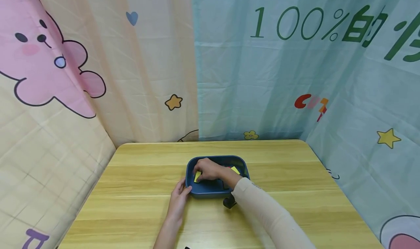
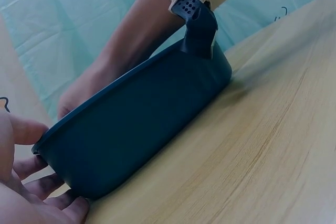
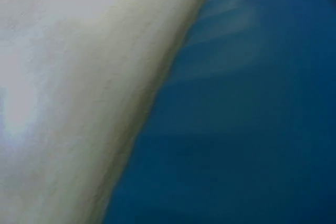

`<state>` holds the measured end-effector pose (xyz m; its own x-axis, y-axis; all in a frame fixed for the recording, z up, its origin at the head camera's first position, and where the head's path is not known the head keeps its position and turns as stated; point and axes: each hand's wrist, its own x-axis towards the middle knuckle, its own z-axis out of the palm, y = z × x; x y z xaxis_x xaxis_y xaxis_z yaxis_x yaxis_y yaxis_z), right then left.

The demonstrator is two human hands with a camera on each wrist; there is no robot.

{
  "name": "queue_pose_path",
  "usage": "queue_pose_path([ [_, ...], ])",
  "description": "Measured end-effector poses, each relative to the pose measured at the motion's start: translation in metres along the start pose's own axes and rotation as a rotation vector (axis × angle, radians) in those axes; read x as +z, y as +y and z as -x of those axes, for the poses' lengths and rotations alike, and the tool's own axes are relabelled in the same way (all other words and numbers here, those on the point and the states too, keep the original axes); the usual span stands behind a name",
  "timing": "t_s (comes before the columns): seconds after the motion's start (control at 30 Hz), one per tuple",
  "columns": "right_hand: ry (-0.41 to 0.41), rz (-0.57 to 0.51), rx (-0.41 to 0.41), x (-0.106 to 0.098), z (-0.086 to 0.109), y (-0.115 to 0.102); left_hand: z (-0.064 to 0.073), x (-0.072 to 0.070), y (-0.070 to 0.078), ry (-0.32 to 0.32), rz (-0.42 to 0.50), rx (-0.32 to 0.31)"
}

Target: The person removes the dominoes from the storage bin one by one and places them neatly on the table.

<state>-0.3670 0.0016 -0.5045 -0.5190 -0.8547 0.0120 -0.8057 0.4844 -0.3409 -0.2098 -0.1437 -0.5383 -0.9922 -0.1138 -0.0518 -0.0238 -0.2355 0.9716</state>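
Evidently, sorting through the blue tray [image 1: 210,195] on the desk [image 1: 147,176] goes best with the tray kept steady: the left hand [image 1: 179,196] grips its near-left corner, thumb over the rim, fingers against the outer wall. Inside, the right hand [image 1: 208,169] appears to pinch a yellow piece [image 1: 197,176] near the tray's left end; a light hold and a straight lift should keep it off the rim. That hand hides part of the tray's middle, and the forearm partly covers another yellow piece [image 1: 235,170] at the right. The right wrist view is blurred, showing no fingers, and the yellow piece's full shape cannot be told.
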Motion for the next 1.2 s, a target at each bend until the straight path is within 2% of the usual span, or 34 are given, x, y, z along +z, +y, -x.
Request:
queue_pose_path([
  [0.2,0.015,-0.182,0.031,-0.006,0.005,0.003,0.0,-0.001,0.0,-0.001,-0.009,-0.012],
  [0.5,0.055,-0.284,0.093,-0.027,0.02,0.002,0.001,-0.002,0.001,0.002,-0.004,-0.012],
  [0.73,0.127,-0.429,0.137,-0.043,0.038,0.011,0.002,0.0,-0.002,0.005,0.021,0.011],
  [1.2,0.176,-0.445,0.151,-0.061,0.08,0.032,0.001,-0.001,-0.001,0.006,0.022,-0.016],
])
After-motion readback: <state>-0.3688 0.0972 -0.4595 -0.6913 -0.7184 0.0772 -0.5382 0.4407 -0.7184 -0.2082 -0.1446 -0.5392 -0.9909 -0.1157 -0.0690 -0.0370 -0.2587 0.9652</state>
